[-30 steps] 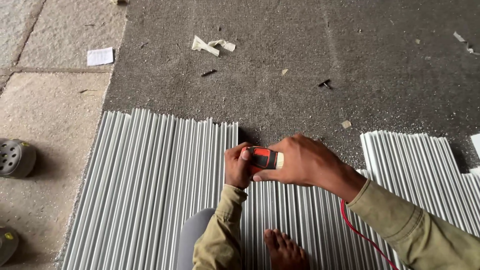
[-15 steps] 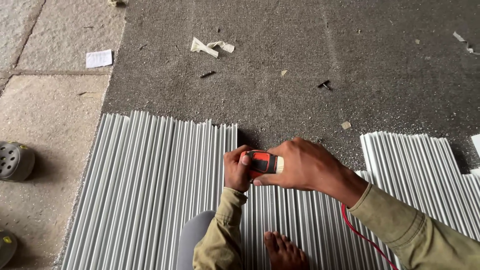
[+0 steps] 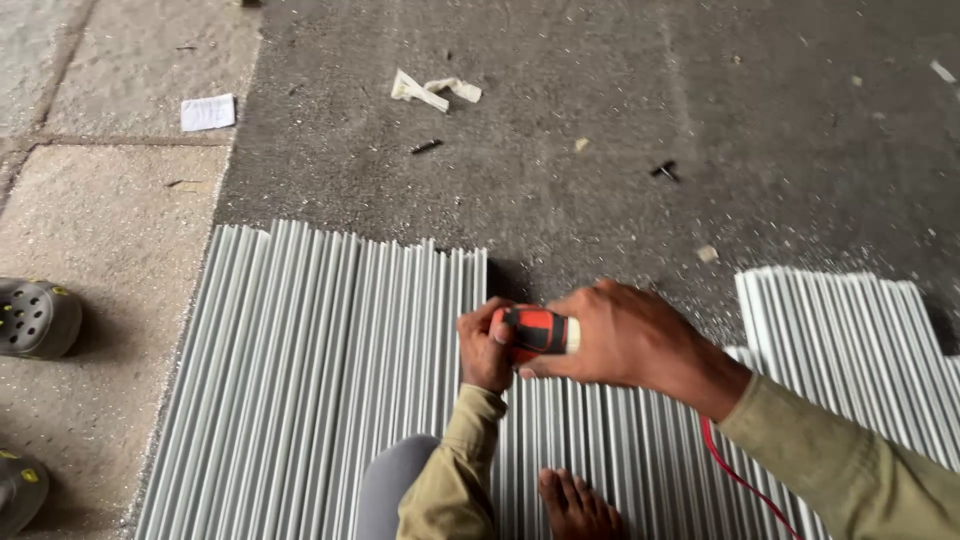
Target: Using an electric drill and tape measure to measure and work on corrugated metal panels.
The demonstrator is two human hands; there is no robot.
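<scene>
Red-black tool in both hands' fingers

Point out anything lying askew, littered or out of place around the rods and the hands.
Litter lies on the dark pavement beyond the grey rods: crumpled paper scraps, a flat white slip and small dark bits. The separate rod bundle at right lies slightly fanned. Both hands, left hand and right hand, hold a red-and-black tool.
</scene>
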